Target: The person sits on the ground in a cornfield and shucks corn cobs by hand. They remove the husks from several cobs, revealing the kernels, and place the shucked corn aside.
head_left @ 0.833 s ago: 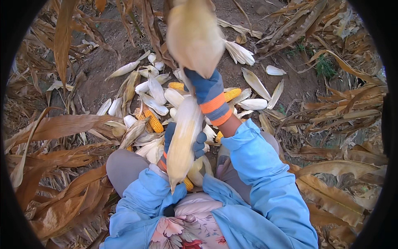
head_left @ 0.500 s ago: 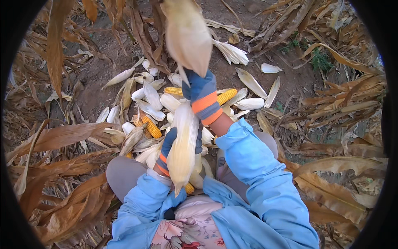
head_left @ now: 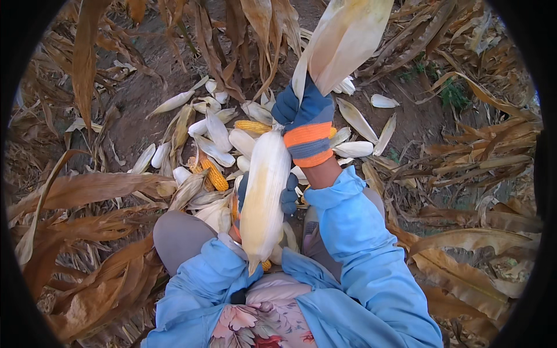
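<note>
A corn ear [head_left: 264, 200] wrapped in pale husk lies lengthwise between my knees, its pointed tip toward my body. My left hand [head_left: 289, 196], in a blue glove with an orange-striped cuff, is closed around it from beneath; the ear hides the palm. At the ear's far end, my gloved right hand [head_left: 304, 110] is closed on a broad husk leaf [head_left: 348, 46] that sticks up and away. Whether this leaf is still joined to the ear cannot be seen, as the fingers cover its base.
Bare yellow corn cobs [head_left: 213, 173] and several loose husk leaves [head_left: 217, 130] lie heaped on the brown soil [head_left: 136, 107] in front of me. Dry corn stalks and leaves [head_left: 470, 243] crowd both sides. My knees [head_left: 184, 238] flank the pile.
My right hand has moved a little to the right, and the husk leaf in it has swung up and rightward. The ear in my left hand has shifted slightly right.
</note>
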The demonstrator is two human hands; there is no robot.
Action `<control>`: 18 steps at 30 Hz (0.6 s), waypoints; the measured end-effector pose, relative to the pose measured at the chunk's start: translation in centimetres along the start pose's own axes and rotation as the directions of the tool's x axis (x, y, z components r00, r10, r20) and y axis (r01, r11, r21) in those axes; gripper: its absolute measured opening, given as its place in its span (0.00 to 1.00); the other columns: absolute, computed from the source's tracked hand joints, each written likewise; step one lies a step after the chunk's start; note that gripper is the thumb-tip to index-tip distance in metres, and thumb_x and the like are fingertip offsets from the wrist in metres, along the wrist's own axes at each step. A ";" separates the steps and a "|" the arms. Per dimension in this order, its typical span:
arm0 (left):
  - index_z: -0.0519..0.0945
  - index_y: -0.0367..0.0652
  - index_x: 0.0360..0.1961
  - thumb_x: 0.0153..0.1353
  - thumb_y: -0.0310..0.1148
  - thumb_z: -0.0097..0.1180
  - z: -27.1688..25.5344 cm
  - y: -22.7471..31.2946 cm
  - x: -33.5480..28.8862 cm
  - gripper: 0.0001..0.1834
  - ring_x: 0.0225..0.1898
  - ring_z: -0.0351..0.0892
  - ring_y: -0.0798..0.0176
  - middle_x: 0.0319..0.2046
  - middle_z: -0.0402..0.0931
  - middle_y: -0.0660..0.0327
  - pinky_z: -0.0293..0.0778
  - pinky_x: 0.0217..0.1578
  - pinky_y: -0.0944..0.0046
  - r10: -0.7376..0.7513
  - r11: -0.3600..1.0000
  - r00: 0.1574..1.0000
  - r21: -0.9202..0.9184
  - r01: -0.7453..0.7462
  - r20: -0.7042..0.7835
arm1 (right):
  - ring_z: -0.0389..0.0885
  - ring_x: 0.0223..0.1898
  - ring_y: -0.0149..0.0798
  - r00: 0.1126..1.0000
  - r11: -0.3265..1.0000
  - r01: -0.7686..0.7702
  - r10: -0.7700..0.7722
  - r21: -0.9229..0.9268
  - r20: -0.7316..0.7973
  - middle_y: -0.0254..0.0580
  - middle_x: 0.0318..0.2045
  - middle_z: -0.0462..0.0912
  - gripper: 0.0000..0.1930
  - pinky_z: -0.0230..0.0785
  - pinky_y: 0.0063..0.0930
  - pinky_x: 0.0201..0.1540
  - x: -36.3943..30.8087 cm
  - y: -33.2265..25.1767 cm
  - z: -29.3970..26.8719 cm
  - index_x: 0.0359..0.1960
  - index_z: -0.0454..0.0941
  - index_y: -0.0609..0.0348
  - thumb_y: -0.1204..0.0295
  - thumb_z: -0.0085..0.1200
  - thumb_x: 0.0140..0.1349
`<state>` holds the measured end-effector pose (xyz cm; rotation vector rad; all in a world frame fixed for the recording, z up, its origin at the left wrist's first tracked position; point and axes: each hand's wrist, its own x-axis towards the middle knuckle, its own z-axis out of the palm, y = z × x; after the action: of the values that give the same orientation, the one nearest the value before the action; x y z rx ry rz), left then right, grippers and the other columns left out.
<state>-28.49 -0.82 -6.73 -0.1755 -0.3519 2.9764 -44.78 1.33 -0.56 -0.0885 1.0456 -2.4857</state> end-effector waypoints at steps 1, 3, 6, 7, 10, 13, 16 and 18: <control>0.57 0.37 0.55 0.60 0.46 0.48 -0.7 0.3 0.3 0.30 0.31 0.63 0.67 0.38 0.62 0.56 0.66 0.33 0.66 -0.027 0.999 0.996 0.020 0.025 0.089 | 0.47 0.10 0.25 1.000 1.000 -0.008 0.009 0.024 -0.020 0.25 0.09 0.51 0.18 0.38 0.22 0.14 0.2 0.1 0.1 0.15 0.60 0.49 0.60 0.44 0.63; 0.58 0.37 0.54 0.61 0.44 0.47 -0.5 0.3 0.4 0.28 0.31 0.63 0.67 0.37 0.62 0.57 0.66 0.34 0.66 -0.005 1.000 0.999 0.000 0.005 0.043 | 0.46 0.10 0.25 0.997 0.997 -0.024 0.029 0.073 -0.066 0.24 0.09 0.50 0.17 0.37 0.22 0.14 0.8 0.3 -0.1 0.15 0.61 0.49 0.62 0.42 0.63; 0.60 0.37 0.52 0.58 0.46 0.51 -1.3 0.1 0.9 0.28 0.33 0.63 0.67 0.36 0.63 0.58 0.67 0.35 0.66 -0.051 0.991 0.994 -0.114 0.062 0.099 | 0.46 0.09 0.25 0.964 0.921 -0.103 -0.001 0.375 0.267 0.23 0.09 0.50 0.16 0.38 0.22 0.13 2.2 0.7 -2.1 0.15 0.61 0.48 0.65 0.38 0.63; 0.62 0.37 0.50 0.56 0.47 0.53 -1.7 0.2 0.9 0.29 0.34 0.63 0.67 0.36 0.63 0.59 0.67 0.35 0.66 -0.071 0.982 0.988 -0.166 0.094 0.139 | 0.45 0.09 0.24 0.982 0.940 -0.060 -0.005 0.335 0.190 0.22 0.08 0.49 0.16 0.38 0.21 0.13 2.1 0.7 -2.0 0.15 0.60 0.48 0.67 0.35 0.63; 0.61 0.36 0.50 0.57 0.45 0.53 -1.8 0.0 1.1 0.28 0.33 0.62 0.68 0.35 0.62 0.60 0.68 0.34 0.66 -0.081 0.959 0.973 -0.248 0.135 0.218 | 0.44 0.08 0.25 0.976 0.854 -0.145 0.042 0.500 0.212 0.23 0.08 0.49 0.15 0.36 0.22 0.12 2.5 0.6 -2.2 0.16 0.60 0.46 0.65 0.38 0.63; 0.62 0.36 0.51 0.58 0.44 0.52 -1.2 0.0 1.1 0.27 0.35 0.65 0.65 0.37 0.64 0.57 0.69 0.36 0.66 -0.101 0.963 0.959 -0.217 0.162 0.266 | 0.45 0.08 0.24 0.967 0.727 -0.218 0.069 0.651 0.246 0.23 0.09 0.50 0.13 0.37 0.21 0.12 2.5 0.5 -2.0 0.19 0.64 0.48 0.66 0.37 0.62; 0.62 0.37 0.54 0.57 0.46 0.53 -8.3 2.1 -0.5 0.30 0.39 0.69 0.60 0.41 0.67 0.55 0.71 0.38 0.64 -0.056 0.996 0.996 -0.070 0.060 0.065 | 0.46 0.08 0.25 0.931 0.705 -0.278 0.031 0.652 0.363 0.23 0.09 0.50 0.12 0.38 0.21 0.12 2.7 0.8 -1.7 0.21 0.67 0.49 0.66 0.36 0.63; 0.61 0.38 0.57 0.56 0.47 0.54 -5.2 2.2 1.0 0.33 0.41 0.71 0.57 0.44 0.68 0.53 0.72 0.40 0.63 -0.097 0.995 0.980 0.049 0.090 0.176 | 0.46 0.08 0.25 0.919 0.801 -0.246 0.014 0.546 0.394 0.24 0.09 0.51 0.13 0.38 0.20 0.12 2.9 0.7 -1.9 0.20 0.66 0.49 0.66 0.39 0.63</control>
<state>-29.08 -1.66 -12.37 0.1101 -0.3089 2.9097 -47.54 0.98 -2.70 -0.2723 0.0933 -2.4124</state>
